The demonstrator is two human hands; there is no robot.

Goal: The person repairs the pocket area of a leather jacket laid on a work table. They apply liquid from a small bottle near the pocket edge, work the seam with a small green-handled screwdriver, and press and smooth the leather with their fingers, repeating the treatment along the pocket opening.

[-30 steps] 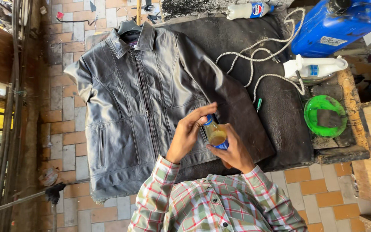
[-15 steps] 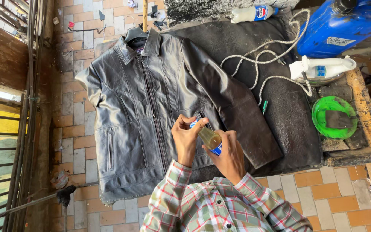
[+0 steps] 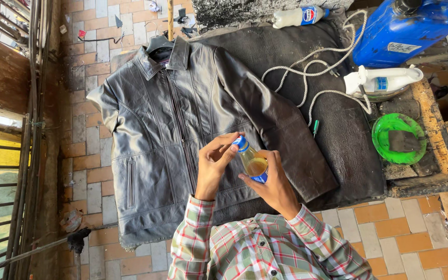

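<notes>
A small clear bottle (image 3: 255, 165) with amber liquid, a blue label and a blue cap sits in my right hand (image 3: 275, 189), which grips its body from below. The fingertips of my left hand (image 3: 214, 165) pinch the blue cap (image 3: 241, 142). Both hands are in front of a black leather jacket (image 3: 172, 135), which is spread flat with its collar on a hanger at the top and its zip closed. My plaid sleeves (image 3: 255, 249) fill the bottom of the view.
A dark cloth (image 3: 338, 129) lies under the jacket's right sleeve. On it are a white cord (image 3: 307, 83), a white bottle (image 3: 385, 82), a green dish (image 3: 397, 139) and a blue jerrycan (image 3: 405, 28). Brick tiles surround them; metal bars (image 3: 27, 155) run along the left.
Both hands stay together on the small bottle, with the left fingers at its cap. The view has shifted slightly; the jacket has not moved.
</notes>
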